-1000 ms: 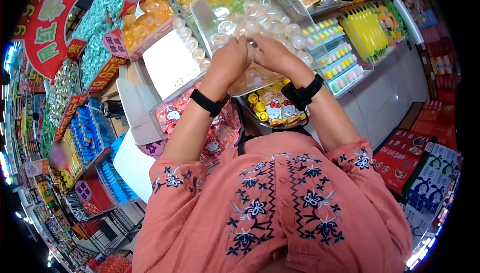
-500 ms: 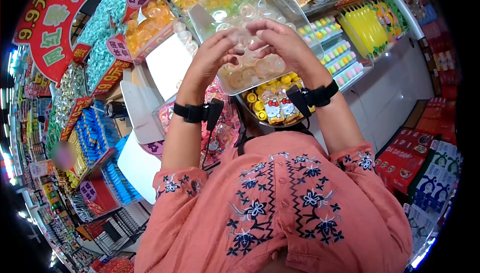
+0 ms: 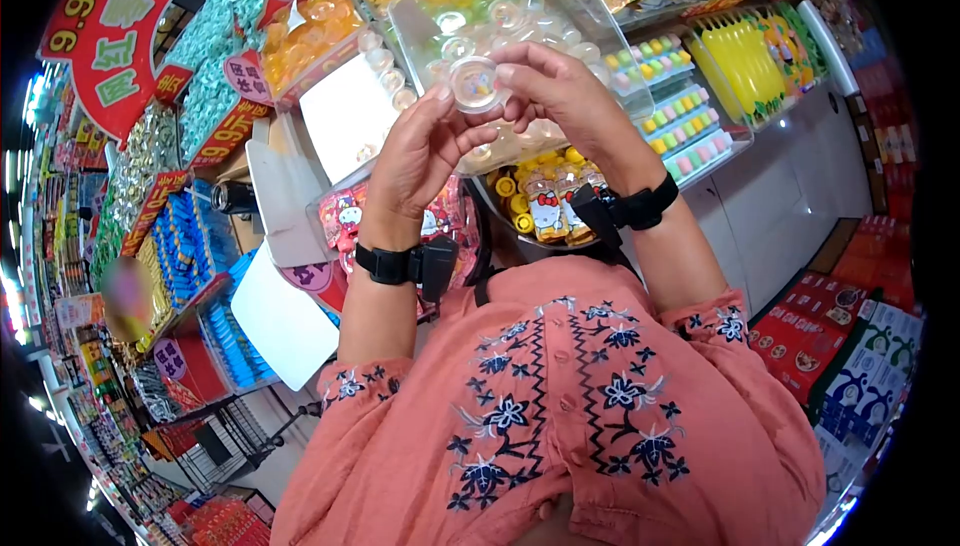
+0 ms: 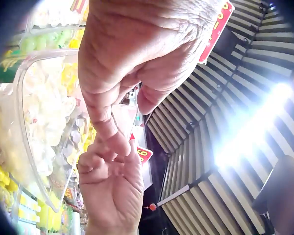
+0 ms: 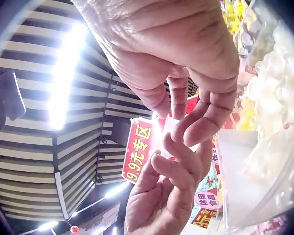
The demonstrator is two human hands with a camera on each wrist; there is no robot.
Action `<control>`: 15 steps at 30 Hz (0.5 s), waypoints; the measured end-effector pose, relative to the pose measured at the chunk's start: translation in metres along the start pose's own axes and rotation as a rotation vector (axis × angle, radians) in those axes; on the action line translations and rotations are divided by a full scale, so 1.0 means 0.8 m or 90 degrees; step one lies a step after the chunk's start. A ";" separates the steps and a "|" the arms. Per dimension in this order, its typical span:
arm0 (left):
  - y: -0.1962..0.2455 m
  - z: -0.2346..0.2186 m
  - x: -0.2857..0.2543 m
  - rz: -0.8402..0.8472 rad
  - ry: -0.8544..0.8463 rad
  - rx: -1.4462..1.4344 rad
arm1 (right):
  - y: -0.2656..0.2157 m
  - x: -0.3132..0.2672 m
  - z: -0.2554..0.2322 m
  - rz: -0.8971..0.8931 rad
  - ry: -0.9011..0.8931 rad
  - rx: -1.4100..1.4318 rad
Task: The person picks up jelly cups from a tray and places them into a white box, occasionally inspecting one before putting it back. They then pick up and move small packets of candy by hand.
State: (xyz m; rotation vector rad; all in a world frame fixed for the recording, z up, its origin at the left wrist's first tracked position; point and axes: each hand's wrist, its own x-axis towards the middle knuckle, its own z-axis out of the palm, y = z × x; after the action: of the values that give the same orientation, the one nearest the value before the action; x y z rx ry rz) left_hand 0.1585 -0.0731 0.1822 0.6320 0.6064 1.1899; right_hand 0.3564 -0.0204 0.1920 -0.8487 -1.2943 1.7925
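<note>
In the head view a small clear jelly cup (image 3: pixel 476 86), with its round face turned up and some coloured bits inside, is held between both hands. The left hand (image 3: pixel 418 146) has its thumb at the cup's left rim and its fingers curved beneath. From the other side the right hand (image 3: pixel 562 94) pinches the cup's right edge with thumb and forefinger. Both are above a clear plastic bin (image 4: pixel 24 128) full of similar jelly cups (image 3: pixel 512 14). Fingers mostly hide the cup in the two wrist views, where the hands' fingertips meet.
Left of the bin is a white panel (image 3: pixel 345 126). Nearer the body lie pink cartoon packs (image 3: pixel 350 218) and a tub of yellow-capped packets (image 3: pixel 550 208). Trays of pastel sweets (image 3: pixel 680 118) stand to the right. A large red sign (image 3: pixel 90 66) rises at the upper left.
The hands were close together over the bin, then parted with a blurred clear shape between them. Now the jelly cup shows plainly between the fingers, and the left hand is turned more palm-up.
</note>
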 end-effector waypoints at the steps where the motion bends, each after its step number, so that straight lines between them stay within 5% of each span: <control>1: -0.001 0.005 -0.004 0.009 0.008 0.003 | -0.001 0.001 0.000 0.002 -0.008 0.002; 15: -0.048 0.084 -0.004 0.040 0.159 0.187 | -0.005 -0.003 -0.048 0.011 -0.064 -0.003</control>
State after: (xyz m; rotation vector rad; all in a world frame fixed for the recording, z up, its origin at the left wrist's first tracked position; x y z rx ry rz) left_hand 0.2310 -0.0941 0.2002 0.7594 0.9906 1.2597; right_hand 0.3907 -0.0043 0.1858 -0.7830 -1.3589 1.8675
